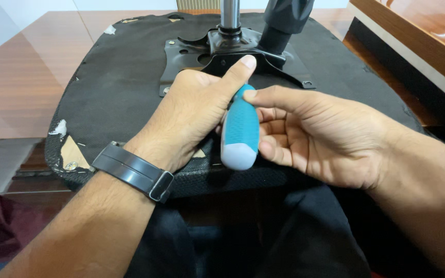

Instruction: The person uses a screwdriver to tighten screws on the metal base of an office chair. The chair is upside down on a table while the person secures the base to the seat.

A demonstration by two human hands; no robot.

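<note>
You are in what looks like an office or a furnished room used as a makeshift repair spot, not a proper workshop. You work over a polished reddish-brown wooden table (21,87) with a glossy veneer, and a second piece of the same glossy wood furniture (413,36), edged in a pale strip, stands at your right. An upturned office chair seat (119,77) lies on the table, its black underside fabric torn at the edges, with the black metal mounting plate (191,56) and the chrome gas-lift column (230,13) rising from it. A plain pale wall (6,20) closes the room behind the table.
</note>
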